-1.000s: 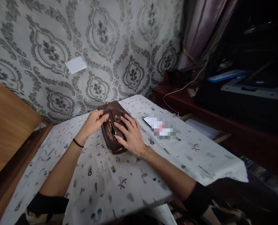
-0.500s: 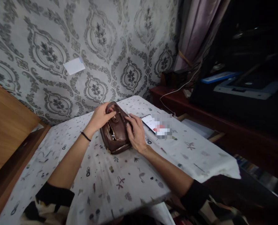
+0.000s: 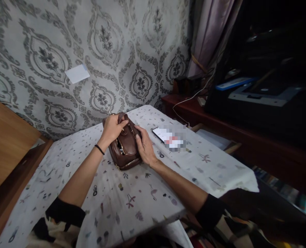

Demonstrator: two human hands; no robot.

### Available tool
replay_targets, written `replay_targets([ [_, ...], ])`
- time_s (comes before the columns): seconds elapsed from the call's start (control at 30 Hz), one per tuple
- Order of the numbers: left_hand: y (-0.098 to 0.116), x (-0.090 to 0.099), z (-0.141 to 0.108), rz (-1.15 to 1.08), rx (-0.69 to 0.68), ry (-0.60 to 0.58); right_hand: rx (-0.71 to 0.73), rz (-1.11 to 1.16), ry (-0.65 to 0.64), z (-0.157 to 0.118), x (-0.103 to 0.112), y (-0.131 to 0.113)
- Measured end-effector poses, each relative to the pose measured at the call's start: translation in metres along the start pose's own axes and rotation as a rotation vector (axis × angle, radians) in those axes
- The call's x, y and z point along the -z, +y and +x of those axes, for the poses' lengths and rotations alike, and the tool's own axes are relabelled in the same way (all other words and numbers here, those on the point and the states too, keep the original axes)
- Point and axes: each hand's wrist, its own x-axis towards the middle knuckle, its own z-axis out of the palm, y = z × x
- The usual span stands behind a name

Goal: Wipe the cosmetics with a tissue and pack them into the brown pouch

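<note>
A small brown leather handbag (image 3: 130,144) lies on the patterned tablecloth. Its front pocket zip gapes, with something pale just showing inside, too small to name. My left hand (image 3: 112,130), a black band at its wrist, is closed around the bag's handle (image 3: 122,117) at the upper end, thumb in front. Against the bag's right side, my right hand (image 3: 145,147) grips the edge, thumb on the front face; the far fingertips are hidden.
Right of the bag lies a phone (image 3: 165,136) with a lit, partly blurred screen. A wooden panel (image 3: 8,137) stands at the left. An open drawer (image 3: 212,139) and a dark red cabinet (image 3: 184,103) with a white cable (image 3: 177,106) are at the right. The patterned wall rises behind.
My left hand has shifted slightly and now clasps the handle, which stands up more. My right hand's fingers have drawn in closer along the bag's side. The view has turned slightly right.
</note>
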Motion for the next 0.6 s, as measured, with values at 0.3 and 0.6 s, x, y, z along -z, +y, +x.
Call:
replay_targets([
  [0.3, -0.0035, -0.0037, -0.0061, -0.066, -0.019, -0.01, -0.016, 0.011, -0.029, -0.0018, -0.0029, 0.0005],
  [0.6, -0.0084, -0.005, -0.0106, -0.178, -0.062, -0.007, -0.046, 0.124, -0.021, -0.0016, -0.0042, 0.0005],
])
